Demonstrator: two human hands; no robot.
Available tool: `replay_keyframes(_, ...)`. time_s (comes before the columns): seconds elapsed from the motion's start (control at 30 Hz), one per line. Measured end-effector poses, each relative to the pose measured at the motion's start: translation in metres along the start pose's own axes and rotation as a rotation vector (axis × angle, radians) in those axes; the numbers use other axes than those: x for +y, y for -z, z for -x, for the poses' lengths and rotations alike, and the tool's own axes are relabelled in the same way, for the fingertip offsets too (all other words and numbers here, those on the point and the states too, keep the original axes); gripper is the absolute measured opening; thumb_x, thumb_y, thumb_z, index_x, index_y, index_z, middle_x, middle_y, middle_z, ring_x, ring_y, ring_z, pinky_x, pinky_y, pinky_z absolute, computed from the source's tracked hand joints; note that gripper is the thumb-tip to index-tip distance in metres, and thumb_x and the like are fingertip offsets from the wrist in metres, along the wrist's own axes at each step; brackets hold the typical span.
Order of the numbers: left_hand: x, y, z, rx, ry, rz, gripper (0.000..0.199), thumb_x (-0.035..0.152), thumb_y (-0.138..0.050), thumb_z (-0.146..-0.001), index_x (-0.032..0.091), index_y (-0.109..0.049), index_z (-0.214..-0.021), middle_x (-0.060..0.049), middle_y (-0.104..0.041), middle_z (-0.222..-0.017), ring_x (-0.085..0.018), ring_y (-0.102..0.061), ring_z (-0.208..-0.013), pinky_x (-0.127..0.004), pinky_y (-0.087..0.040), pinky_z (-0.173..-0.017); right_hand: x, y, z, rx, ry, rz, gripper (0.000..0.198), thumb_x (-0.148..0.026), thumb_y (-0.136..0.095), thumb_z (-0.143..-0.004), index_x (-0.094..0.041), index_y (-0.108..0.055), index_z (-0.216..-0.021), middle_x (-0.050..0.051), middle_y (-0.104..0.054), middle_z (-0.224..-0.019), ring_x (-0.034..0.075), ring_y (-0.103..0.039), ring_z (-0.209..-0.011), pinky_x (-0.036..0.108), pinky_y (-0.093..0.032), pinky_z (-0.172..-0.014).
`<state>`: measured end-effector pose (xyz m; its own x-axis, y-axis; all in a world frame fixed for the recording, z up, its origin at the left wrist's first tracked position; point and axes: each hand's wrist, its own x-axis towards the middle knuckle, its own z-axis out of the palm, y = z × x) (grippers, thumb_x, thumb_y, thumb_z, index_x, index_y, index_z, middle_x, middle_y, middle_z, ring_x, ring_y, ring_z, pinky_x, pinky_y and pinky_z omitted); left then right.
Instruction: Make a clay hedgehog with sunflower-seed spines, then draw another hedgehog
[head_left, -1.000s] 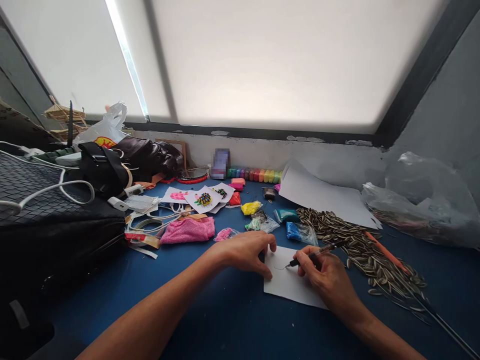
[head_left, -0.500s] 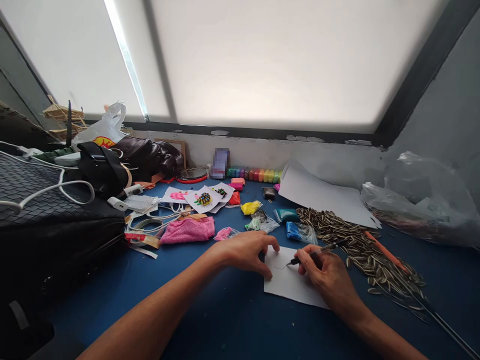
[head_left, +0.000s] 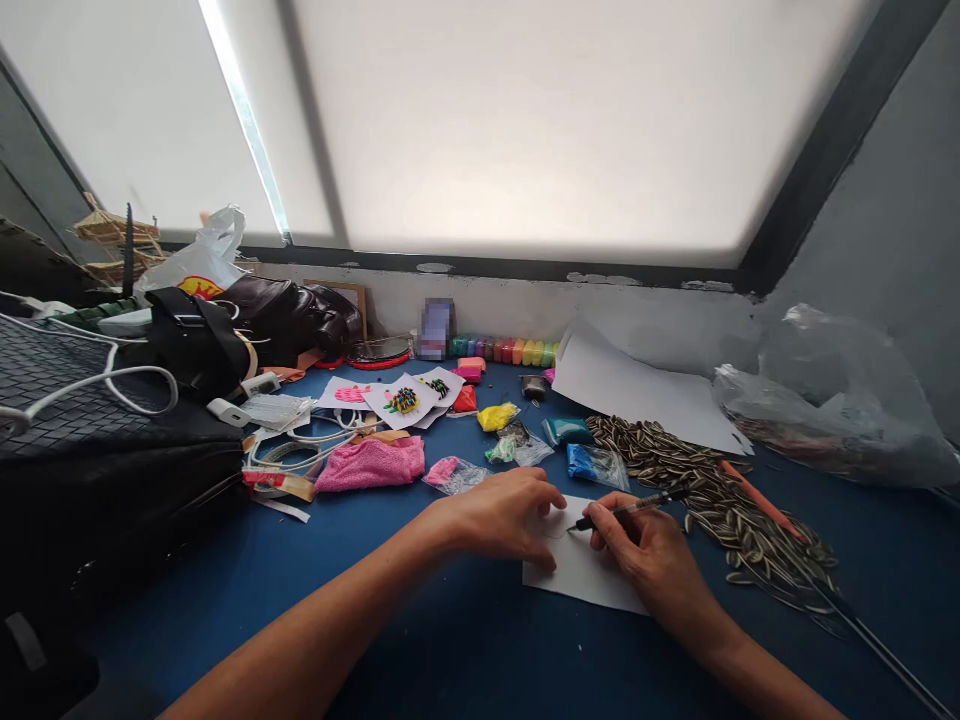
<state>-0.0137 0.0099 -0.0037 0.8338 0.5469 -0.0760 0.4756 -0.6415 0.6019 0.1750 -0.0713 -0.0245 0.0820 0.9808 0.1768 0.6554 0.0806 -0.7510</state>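
Note:
A small white sheet of paper (head_left: 592, 585) lies on the blue table (head_left: 465, 640) in front of me. My right hand (head_left: 652, 550) grips a black pen (head_left: 626, 508), its tip at the paper beside a faint curved line. Over the sheet's left side, my left hand (head_left: 510, 515) rests with thumb and fingers apart, holding nothing. Beyond the hands are a packet of blue clay (head_left: 592, 465), a teal packet (head_left: 566, 431), a yellow clay lump (head_left: 497, 416) and a bag with pink clay (head_left: 454, 473).
Sunflower seeds (head_left: 697, 480) are heaped at right, with an orange stick (head_left: 761, 500) on them. Larger paper (head_left: 645, 390) and a plastic bag (head_left: 847, 410) lie behind. At left are a pink cloth (head_left: 371, 463), decorated cards (head_left: 405, 402), cables and a black bag (head_left: 135, 500).
My left hand has shifted right, further over the sheet. The pen has moved slightly left along the drawn line. The whole view has shifted a little.

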Motion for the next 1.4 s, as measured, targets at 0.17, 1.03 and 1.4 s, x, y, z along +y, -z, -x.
replay_keyframes(0.17, -0.002, -0.001, -0.002, -0.045, 0.050, -0.005, 0.063, 0.042, -0.080, -0.064, 0.022, -0.057, -0.118, -0.003, -0.054, -0.106, -0.019, -0.054, -0.093, -0.025, -0.042, -0.077, -0.001, -0.001, 0.001, 0.016, 0.002, 0.010, 0.044, -0.053, -0.046, -0.086, -0.022, -0.058, -0.057, -0.001, -0.054, -0.052, 0.013, -0.044, -0.044, 0.025, -0.033, -0.043)
replay_keyframes(1.03, -0.001, 0.002, -0.002, -0.088, 0.067, 0.014, 0.063, 0.042, -0.078, -0.066, 0.024, -0.055, -0.122, -0.004, -0.054, -0.111, -0.020, -0.053, -0.098, -0.026, -0.042, -0.079, 0.006, 0.003, -0.001, 0.054, -0.032, 0.047, 0.048, -0.055, -0.045, -0.085, -0.022, -0.060, -0.054, 0.003, -0.063, -0.067, 0.012, -0.045, -0.044, 0.026, -0.034, -0.042)
replay_keyframes(1.4, 0.001, 0.003, -0.001, -0.102, 0.057, -0.022, 0.064, 0.043, -0.077, -0.069, 0.025, -0.055, -0.126, -0.003, -0.054, -0.109, -0.019, -0.053, -0.095, -0.025, -0.041, -0.076, 0.005, 0.010, 0.001, 0.067, -0.069, 0.062, 0.045, -0.053, -0.045, -0.083, -0.022, -0.057, -0.053, 0.002, -0.060, -0.062, 0.011, -0.040, -0.041, 0.026, -0.030, -0.041)
